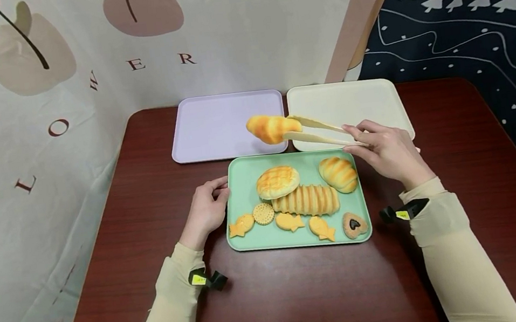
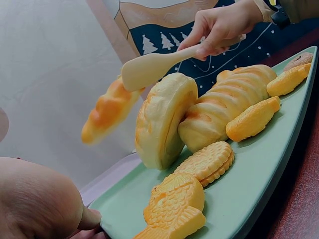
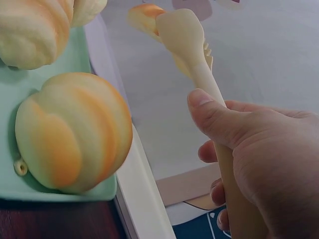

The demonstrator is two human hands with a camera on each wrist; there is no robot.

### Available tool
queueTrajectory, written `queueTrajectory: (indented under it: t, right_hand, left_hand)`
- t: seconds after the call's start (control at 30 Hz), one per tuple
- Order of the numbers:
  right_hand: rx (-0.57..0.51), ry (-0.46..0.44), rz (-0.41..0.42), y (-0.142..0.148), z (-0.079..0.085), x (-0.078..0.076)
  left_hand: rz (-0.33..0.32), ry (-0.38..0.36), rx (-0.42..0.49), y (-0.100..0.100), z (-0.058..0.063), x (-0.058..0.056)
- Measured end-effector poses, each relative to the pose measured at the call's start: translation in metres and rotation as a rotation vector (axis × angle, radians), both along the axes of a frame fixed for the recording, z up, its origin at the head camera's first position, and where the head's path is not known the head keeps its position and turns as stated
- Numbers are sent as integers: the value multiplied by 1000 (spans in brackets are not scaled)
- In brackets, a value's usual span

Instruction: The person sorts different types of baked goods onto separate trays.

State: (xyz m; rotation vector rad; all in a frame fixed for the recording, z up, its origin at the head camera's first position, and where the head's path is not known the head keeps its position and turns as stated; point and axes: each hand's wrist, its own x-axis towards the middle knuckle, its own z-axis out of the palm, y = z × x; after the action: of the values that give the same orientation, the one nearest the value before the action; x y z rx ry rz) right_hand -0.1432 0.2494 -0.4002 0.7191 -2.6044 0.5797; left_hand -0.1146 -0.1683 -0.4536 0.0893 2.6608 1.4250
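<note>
My right hand (image 1: 388, 152) grips pale cream tongs (image 1: 319, 139), its thumb along one arm in the right wrist view. Between the tongs' tips hangs a small golden, lumpy bread roll (image 1: 269, 129), raised in front of the lilac tray's right side. My left hand (image 1: 207, 209) holds the left rim of the green tray (image 1: 255, 244), thumb on the edge in the left wrist view. On this tray lie a round crosshatched bun (image 1: 277, 181), a long ridged loaf (image 1: 309, 201), a striped roll (image 1: 339, 174), several fish-shaped biscuits (image 1: 289, 221), a round biscuit (image 1: 263, 213) and a heart biscuit (image 1: 354, 225).
Behind the green tray, a lilac tray (image 1: 219, 128) stands at the left and a white tray (image 1: 352, 95) at the right, side by side. All rest on a dark reddish wooden table (image 1: 145, 197). Printed cloths (image 1: 242, 43) hang right behind the table's back edge.
</note>
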Motion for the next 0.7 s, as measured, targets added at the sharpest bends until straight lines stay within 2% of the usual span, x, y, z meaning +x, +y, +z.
queueTrajectory:
  t: [0.33, 0.7]
  right_hand:
    - [7, 4, 2, -10, -1, -12]
    - [26, -31, 9, -28, -6, -26]
  left_hand:
    - [0, -9, 8, 2, 2, 0]
    - [5, -7, -1, 1, 1, 0]
